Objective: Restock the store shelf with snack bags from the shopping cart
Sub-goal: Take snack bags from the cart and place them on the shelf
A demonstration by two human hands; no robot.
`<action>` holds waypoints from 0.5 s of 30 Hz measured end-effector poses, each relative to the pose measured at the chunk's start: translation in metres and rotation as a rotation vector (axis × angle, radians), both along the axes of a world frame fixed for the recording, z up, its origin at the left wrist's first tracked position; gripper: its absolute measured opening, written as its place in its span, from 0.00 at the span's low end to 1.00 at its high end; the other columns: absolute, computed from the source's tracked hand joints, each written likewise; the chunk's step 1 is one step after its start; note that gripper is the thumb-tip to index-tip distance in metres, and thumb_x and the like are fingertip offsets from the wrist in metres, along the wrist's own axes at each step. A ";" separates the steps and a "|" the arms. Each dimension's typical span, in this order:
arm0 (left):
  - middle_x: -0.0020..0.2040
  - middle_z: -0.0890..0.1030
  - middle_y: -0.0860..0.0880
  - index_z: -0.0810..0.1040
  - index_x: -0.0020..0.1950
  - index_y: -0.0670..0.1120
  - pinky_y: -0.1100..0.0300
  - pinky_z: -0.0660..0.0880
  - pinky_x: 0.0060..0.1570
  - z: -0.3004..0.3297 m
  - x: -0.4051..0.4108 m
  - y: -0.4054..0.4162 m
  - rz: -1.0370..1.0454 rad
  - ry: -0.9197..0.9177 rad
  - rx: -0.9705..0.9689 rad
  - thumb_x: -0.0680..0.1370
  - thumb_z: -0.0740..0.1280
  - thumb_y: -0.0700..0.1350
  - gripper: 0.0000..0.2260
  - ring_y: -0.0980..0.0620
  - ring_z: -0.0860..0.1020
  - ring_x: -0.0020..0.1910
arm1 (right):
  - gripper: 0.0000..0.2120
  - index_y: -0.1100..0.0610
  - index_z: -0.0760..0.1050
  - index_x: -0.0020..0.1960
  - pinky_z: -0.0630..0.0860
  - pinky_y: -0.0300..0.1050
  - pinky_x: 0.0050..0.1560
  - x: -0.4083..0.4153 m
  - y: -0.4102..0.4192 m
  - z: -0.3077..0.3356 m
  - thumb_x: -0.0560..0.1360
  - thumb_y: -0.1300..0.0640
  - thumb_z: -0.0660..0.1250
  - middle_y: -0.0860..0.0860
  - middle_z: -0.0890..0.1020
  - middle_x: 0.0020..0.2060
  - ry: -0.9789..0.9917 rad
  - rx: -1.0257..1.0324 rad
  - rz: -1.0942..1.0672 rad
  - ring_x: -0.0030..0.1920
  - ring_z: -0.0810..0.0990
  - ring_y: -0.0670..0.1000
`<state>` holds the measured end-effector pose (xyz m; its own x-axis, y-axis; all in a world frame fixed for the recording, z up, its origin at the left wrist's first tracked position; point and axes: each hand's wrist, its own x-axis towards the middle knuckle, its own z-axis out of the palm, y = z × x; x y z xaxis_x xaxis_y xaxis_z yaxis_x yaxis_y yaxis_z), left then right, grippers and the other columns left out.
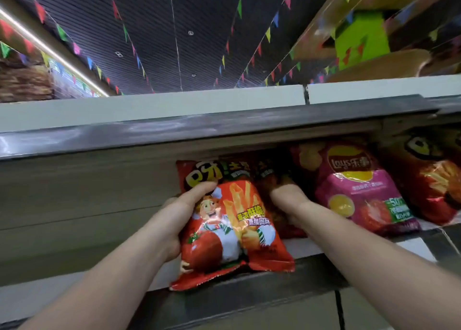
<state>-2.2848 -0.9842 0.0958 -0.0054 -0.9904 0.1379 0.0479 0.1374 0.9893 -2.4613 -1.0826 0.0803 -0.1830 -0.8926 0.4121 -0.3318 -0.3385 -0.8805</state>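
- My left hand [172, 220] gripped a glossy, crinkled red snack bag [229, 230] at the shelf [309, 248] edge.
- My right hand [289, 200] reached behind it; grip undeterminable.
- A puffy pink chip bag [359, 187] lay right of my right hand.

Dark slatted ceiling [154, 42]; coloured bunting [268, 34]

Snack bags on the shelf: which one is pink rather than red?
The pink Lay's bag, right of the right hand. The bag held by the left hand and the far-right one are red.
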 end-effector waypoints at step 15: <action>0.55 0.78 0.40 0.75 0.54 0.38 0.54 0.72 0.53 -0.004 -0.076 -0.029 0.260 -0.262 -0.142 0.77 0.65 0.53 0.18 0.40 0.77 0.57 | 0.20 0.55 0.69 0.69 0.61 0.41 0.63 -0.042 0.093 -0.003 0.77 0.56 0.61 0.53 0.76 0.62 0.651 -0.485 -0.337 0.64 0.68 0.52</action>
